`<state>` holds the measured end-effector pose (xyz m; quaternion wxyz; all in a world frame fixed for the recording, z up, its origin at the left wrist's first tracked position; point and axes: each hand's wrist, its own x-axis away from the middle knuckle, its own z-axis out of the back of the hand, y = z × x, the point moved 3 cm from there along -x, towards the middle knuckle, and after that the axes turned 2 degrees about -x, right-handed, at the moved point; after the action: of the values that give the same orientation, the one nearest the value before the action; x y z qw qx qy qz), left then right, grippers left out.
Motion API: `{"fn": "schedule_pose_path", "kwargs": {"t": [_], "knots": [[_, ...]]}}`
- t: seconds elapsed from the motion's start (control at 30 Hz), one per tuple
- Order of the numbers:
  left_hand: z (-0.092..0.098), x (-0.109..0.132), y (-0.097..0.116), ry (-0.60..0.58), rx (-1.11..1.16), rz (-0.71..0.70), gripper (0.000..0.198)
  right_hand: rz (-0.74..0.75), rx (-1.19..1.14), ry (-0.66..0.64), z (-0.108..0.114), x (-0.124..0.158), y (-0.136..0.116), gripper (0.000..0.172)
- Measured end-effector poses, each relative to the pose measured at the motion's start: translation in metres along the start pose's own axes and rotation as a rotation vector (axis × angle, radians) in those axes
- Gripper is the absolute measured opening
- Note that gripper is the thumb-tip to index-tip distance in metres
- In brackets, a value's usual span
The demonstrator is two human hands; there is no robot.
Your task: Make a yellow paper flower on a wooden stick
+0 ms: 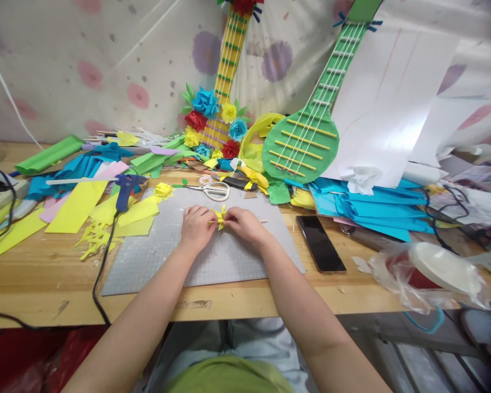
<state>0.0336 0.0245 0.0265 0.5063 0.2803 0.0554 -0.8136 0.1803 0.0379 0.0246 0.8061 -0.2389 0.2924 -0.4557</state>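
Between my two hands, over the grey cutting mat, is a small yellow paper flower with pointed petals. My left hand pinches it from the left. From the other side my right hand closes its fingers on it. A thin pale stick pokes out to the right of my right hand; its middle is hidden by the fingers. Just beyond my hands lie white-handled scissors. A finished-looking yellow paper rose rests at the mat's far left corner.
A blue glue gun stands left, its cord crossing the table edge. Yellow paper strips lie beside it. A phone is right of the mat, near blue crepe paper. Green and yellow paper instruments lean behind.
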Motion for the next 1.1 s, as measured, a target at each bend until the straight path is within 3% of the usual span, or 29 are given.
{"fn": "schedule_pose_path", "kwargs": {"t": [0.27, 0.9, 1.1], "knots": [[-0.0009, -0.0007, -0.0012, -0.010, 0.037, -0.002, 0.007, 0.064, -0.056, 0.030, 0.0007, 0.0010, -0.0021, 0.004], [-0.0025, -0.0005, -0.0006, -0.062, 0.089, -0.054, 0.015, 0.039, -0.012, -0.018, 0.0051, 0.0022, -0.0001, 0.006], [-0.0050, -0.0003, 0.0022, -0.061, 0.094, -0.041, 0.008, 0.023, -0.005, -0.015, 0.0053, 0.0027, 0.0024, 0.006]]}}
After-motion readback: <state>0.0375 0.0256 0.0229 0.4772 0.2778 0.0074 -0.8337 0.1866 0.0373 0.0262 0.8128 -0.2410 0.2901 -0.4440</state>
